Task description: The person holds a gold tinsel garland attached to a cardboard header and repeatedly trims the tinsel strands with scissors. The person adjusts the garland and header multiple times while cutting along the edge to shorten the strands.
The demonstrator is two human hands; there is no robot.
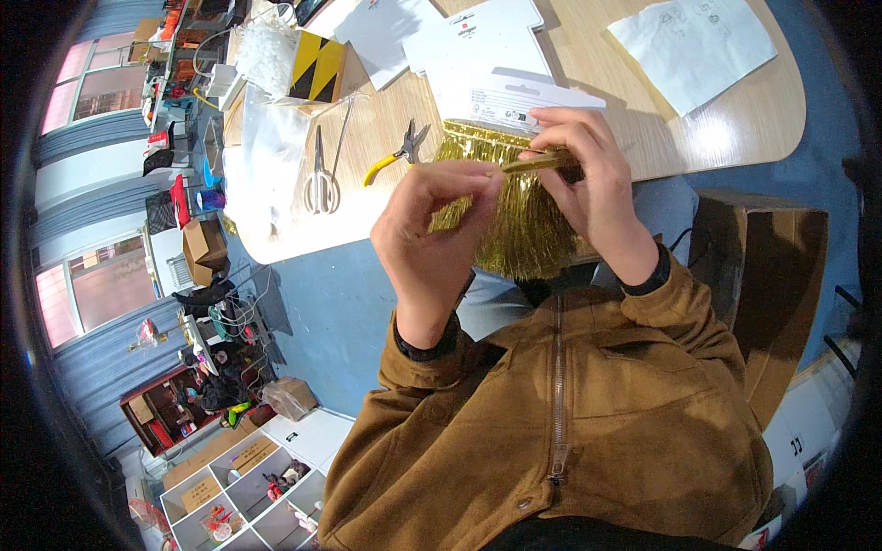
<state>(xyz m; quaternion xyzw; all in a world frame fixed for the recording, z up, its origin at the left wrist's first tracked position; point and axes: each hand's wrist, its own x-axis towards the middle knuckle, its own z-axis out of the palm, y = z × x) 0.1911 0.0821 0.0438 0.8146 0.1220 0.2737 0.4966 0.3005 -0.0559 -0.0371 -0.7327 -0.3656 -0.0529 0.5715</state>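
A narrow gold strip (536, 163) stretches between both hands. My left hand (434, 224) pinches one end of it between thumb and fingertips. At the other end, my right hand (592, 175) grips the strip, with its upper fingers against a white header card (501, 96). Shiny gold tinsel fringe (527, 231) hangs below that card and over the table's near edge, partly behind my hands. The card bears print and a hanging slot.
On the wooden table (586, 55) lie yellow-handled pliers (389, 162), white-handled scissors (320, 186), white printed cards (475, 41) and a paper sheet (692, 52). A black-and-yellow striped box (317, 67) stands farther left. A cardboard box (765, 275) is at my right.
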